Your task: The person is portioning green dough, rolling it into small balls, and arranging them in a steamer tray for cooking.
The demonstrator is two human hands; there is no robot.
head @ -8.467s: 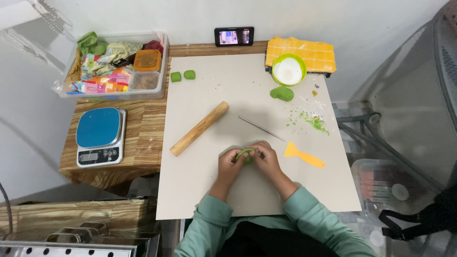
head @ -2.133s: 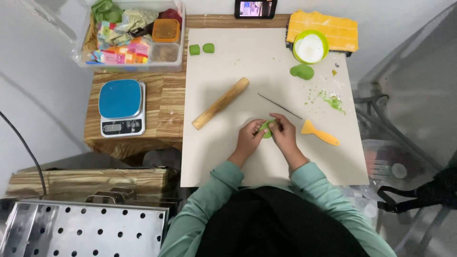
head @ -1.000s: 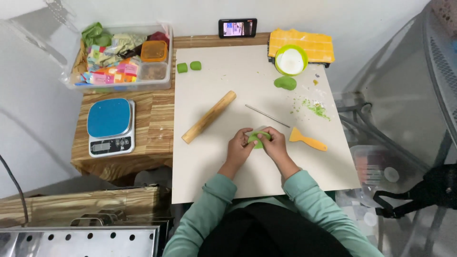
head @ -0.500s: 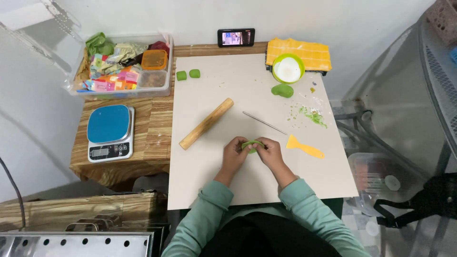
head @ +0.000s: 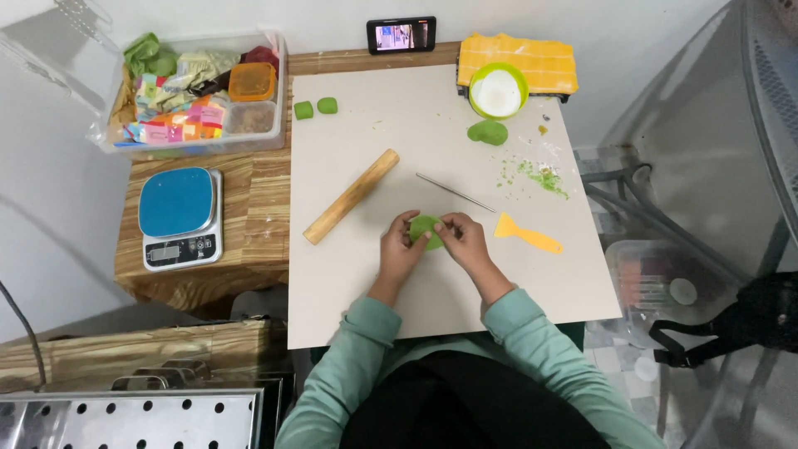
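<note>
A flat piece of green dough (head: 426,229) is held between both hands above the beige work mat (head: 366,125). My left hand (head: 400,252) cups its left side. My right hand (head: 465,240) pinches its right edge with fingertips. A wooden rolling pin (head: 351,196) lies diagonally to the left of my hands. A thin metal rod (head: 455,192) lies just beyond them, and an orange plastic scraper (head: 527,235) rests to the right.
Two small green dough balls (head: 315,108) sit at the mat's far left; a green dough lump (head: 488,131), crumbs (head: 536,174) and a green bowl (head: 497,91) at far right. A clear bin (head: 196,93), blue scale (head: 177,216), phone (head: 401,34) and yellow cloth (head: 517,60) surround.
The camera view shifted slightly. Both hands stay together on the green dough, which now looks flatter and more spread between the fingers.
</note>
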